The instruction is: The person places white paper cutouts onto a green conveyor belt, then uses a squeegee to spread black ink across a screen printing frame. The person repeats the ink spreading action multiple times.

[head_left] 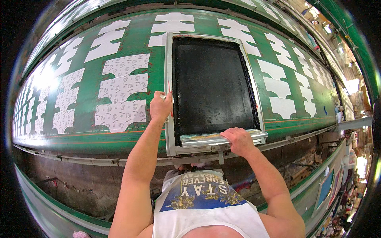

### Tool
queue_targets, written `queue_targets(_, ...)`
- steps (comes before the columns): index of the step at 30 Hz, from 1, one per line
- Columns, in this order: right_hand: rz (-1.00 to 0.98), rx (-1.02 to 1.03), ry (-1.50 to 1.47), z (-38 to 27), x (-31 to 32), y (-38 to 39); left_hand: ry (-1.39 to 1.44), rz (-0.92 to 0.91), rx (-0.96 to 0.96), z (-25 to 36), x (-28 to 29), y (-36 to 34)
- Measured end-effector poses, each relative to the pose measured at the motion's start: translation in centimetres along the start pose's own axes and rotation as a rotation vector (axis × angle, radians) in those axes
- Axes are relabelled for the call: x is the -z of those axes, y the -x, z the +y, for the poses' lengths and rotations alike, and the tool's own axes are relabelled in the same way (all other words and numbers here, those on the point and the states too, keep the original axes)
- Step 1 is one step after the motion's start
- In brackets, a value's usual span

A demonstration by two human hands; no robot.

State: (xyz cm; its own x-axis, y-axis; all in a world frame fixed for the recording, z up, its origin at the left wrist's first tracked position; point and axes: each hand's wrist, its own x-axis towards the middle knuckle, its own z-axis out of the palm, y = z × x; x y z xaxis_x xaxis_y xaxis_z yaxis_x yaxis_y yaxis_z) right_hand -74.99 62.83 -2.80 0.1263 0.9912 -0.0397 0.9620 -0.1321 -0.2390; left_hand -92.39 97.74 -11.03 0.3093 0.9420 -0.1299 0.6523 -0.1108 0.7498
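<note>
A large screen printing frame (pixel 168 79) with a metal rim lies on the long green table, its mesh (pixel 212 87) covered in black ink. My left hand (pixel 161 106) is closed on the left side of the screen frame. Along the near end of the mesh rests a metal squeegee (pixel 198 140), smeared with ink on its top. My right hand (pixel 238 139) wraps over the squeegee near its right part. Left of the screen lie white fabric pieces with a small dark print (pixel 123 93); to its right the white fabric pieces (pixel 279 87) look plain.
The green table (pixel 156 63) curves away left and right, with more rows of cut white fabric (pixel 105 39). A metal rail (pixel 95 159) runs along its near edge. Behind me stands another green table (pixel 47 214). A walkway with clutter (pixel 349 174) lies at the right.
</note>
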Motion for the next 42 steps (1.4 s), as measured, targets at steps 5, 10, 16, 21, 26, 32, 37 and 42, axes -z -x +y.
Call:
queue_targets(5,-0.317,-0.094,-0.114,2.0,2.3,-2.3,-0.026,-0.045,0.044,0.5,0.2,0.1)
queue_targets(10,-0.503,-0.146,-0.135,6.6,4.4,-8.9,-0.045,-0.024,0.014,0.3,0.2,0.1)
queue_targets(16,-0.324,-0.071,-0.014,14.2,4.9,-19.4,-0.040,0.047,-0.024,0.9,-0.4,0.3)
queue_targets(21,-0.190,-0.045,0.104,20.3,5.0,-29.5,-0.098,0.055,-0.010,1.4,-0.4,0.4)
queue_targets(26,-0.004,-0.025,0.123,25.1,4.3,-37.4,-0.112,0.081,-0.017,1.9,-0.7,0.3)
queue_targets(32,0.055,-0.048,0.146,28.8,4.4,-43.8,-0.169,0.028,0.077,2.6,-0.7,0.0)
queue_targets(37,0.078,-0.043,0.145,30.5,4.8,-46.6,-0.079,0.102,-0.060,2.3,-1.3,-0.2)
queue_targets(42,-0.022,-0.037,0.210,29.9,5.5,-46.1,-0.072,0.076,-0.039,2.2,-1.3,-0.2)
